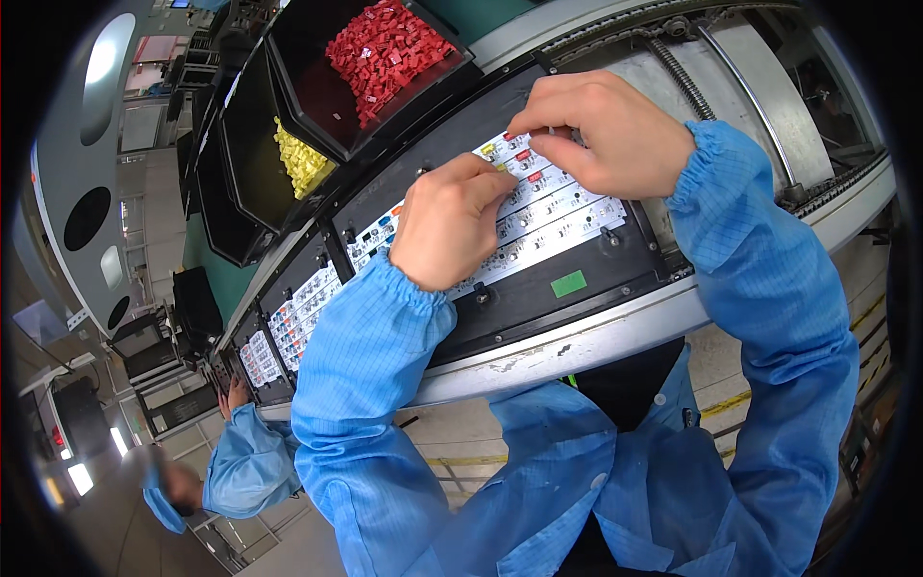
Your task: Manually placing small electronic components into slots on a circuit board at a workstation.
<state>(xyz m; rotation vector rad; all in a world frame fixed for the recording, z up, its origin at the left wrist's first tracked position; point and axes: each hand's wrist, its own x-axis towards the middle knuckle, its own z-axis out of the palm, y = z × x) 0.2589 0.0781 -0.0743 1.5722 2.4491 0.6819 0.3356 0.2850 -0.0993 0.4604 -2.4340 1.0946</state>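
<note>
Green label below white circuit boards

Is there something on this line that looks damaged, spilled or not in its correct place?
Nothing stands out. The left hand and right hand rest on the circuit boards in the black carrier. The red parts and yellow parts stay inside their bins. Only the conveyor's metal edge shows scuffed, chipped marks.

Grey conveyor line — black pallets with white circuit boards lie on it.
</note>
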